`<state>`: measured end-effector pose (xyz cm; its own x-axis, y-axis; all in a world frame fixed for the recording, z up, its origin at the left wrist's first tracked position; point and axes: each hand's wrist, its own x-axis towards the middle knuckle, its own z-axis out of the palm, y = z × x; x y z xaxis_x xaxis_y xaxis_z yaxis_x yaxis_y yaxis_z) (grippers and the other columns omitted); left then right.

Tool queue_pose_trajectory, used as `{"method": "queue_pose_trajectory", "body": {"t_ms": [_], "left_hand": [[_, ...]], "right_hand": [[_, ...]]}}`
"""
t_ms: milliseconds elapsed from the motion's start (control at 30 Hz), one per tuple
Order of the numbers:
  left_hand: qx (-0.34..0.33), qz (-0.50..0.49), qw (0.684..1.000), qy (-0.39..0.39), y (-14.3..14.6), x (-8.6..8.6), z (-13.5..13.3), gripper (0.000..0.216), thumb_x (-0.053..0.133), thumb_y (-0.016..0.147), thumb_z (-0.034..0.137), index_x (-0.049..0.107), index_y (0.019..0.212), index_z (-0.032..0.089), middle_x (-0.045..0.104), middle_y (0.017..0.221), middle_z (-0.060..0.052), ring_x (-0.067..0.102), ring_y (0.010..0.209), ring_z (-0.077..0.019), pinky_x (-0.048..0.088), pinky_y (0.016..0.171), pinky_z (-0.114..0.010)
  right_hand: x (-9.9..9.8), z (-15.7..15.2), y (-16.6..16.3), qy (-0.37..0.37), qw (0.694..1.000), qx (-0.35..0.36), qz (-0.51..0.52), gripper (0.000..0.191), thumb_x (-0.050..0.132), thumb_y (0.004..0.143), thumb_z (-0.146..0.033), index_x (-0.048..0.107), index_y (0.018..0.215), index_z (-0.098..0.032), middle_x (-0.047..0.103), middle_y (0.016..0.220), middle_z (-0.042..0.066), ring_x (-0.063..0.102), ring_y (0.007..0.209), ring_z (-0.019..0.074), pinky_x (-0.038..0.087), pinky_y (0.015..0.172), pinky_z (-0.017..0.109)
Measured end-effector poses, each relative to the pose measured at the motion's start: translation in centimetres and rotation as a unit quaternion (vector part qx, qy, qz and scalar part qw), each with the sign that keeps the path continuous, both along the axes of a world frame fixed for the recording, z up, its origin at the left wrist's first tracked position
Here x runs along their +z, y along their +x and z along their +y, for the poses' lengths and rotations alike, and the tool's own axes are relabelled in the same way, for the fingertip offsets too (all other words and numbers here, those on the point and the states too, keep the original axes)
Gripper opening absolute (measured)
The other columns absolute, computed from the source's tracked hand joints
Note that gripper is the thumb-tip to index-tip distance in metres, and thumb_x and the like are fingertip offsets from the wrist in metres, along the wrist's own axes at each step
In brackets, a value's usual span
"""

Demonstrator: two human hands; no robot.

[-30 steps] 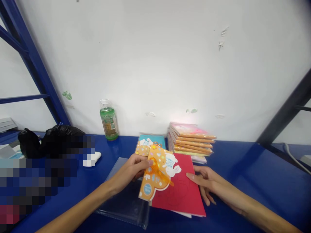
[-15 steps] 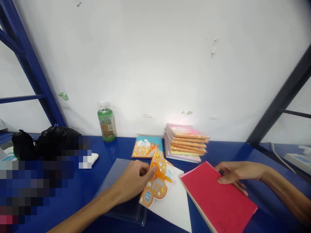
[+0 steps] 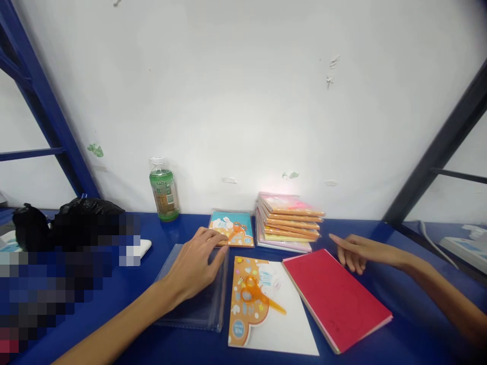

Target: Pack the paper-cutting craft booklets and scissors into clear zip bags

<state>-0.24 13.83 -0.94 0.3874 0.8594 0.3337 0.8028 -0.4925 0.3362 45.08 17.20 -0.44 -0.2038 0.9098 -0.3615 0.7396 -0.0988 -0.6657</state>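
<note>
My left hand [image 3: 194,263] lies flat with fingers spread on a stack of clear plastic sleeves [image 3: 190,304]. To its right an orange card with orange scissors [image 3: 253,294] lies on a white sheet [image 3: 289,324]. A red pad [image 3: 337,299] rests at an angle beside that sheet. My right hand [image 3: 353,249] hovers just past the pad's far corner, index finger stretched out, other fingers curled, holding nothing.
A stack of colourful packs [image 3: 289,220] and one blue-and-orange card pack [image 3: 233,227] sit by the white wall. A green bottle [image 3: 163,189] stands further left. A black bag [image 3: 64,218] and a white object [image 3: 142,247] lie at the left. Blue frame beams flank the blue table [image 3: 414,284].
My left hand let go of the orange scissors card, which now lies flat, and moved onto the clear sleeves. My right hand released the red pad and drew back towards the stack.
</note>
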Motion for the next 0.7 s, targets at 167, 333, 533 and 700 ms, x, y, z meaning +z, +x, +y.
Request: {"method": "queue_pose_trajectory", "body": {"t_ms": [167, 333, 533, 700], "left_hand": [[0.043, 0.060, 0.997, -0.018, -1.7, -1.7, 2.1, 0.050, 0.038, 0.102, 0.050, 0.062, 0.141, 0.030, 0.048, 0.157, -0.017, 0.038, 0.146, -0.0436, 0.032, 0.111, -0.065], [0.063, 0.083, 0.994, -0.021, -2.2, -2.0, 3.0, 0.053, 0.032, 0.104, 0.048, 0.063, 0.140, 0.026, 0.063, 0.143, -0.019, 0.048, 0.141, -0.0427, 0.037, 0.110, -0.063], [0.049, 0.068, 0.996, -0.003, -1.9, -1.2, 3.0, 0.048, 0.036, 0.103, 0.041, 0.074, 0.126, 0.021, 0.072, 0.132, -0.014, 0.062, 0.128, -0.0335, 0.045, 0.108, -0.049], [0.061, 0.043, 0.997, 0.003, -2.2, -1.0, 3.1, 0.049, 0.037, 0.103, 0.044, 0.081, 0.109, 0.022, 0.073, 0.131, -0.014, 0.064, 0.126, -0.0324, 0.049, 0.106, -0.047]], "right_hand": [[-2.3, 1.6, 0.4, 0.056, 0.997, -0.054, -0.021, 0.076, 0.031, 0.087, -0.088, 0.056, 0.071, -0.019, 0.060, 0.046, 0.003, 0.056, 0.038, 0.0135, 0.042, 0.042, 0.023], [-2.9, 1.7, 0.4, 0.064, 0.996, -0.063, -0.025, 0.073, 0.032, 0.085, -0.089, 0.053, 0.074, -0.020, 0.059, 0.044, 0.001, 0.052, 0.035, 0.0122, 0.040, 0.040, 0.023], [-3.0, 1.8, 0.5, 0.067, 0.995, -0.064, -0.027, 0.072, 0.033, 0.085, -0.089, 0.052, 0.074, -0.021, 0.056, 0.043, -0.001, 0.049, 0.033, 0.0112, 0.040, 0.039, 0.022], [-3.2, 1.9, 0.6, 0.067, 0.995, -0.065, -0.029, 0.070, 0.034, 0.086, -0.088, 0.051, 0.073, -0.021, 0.056, 0.043, -0.001, 0.049, 0.033, 0.0119, 0.040, 0.038, 0.023]]}}
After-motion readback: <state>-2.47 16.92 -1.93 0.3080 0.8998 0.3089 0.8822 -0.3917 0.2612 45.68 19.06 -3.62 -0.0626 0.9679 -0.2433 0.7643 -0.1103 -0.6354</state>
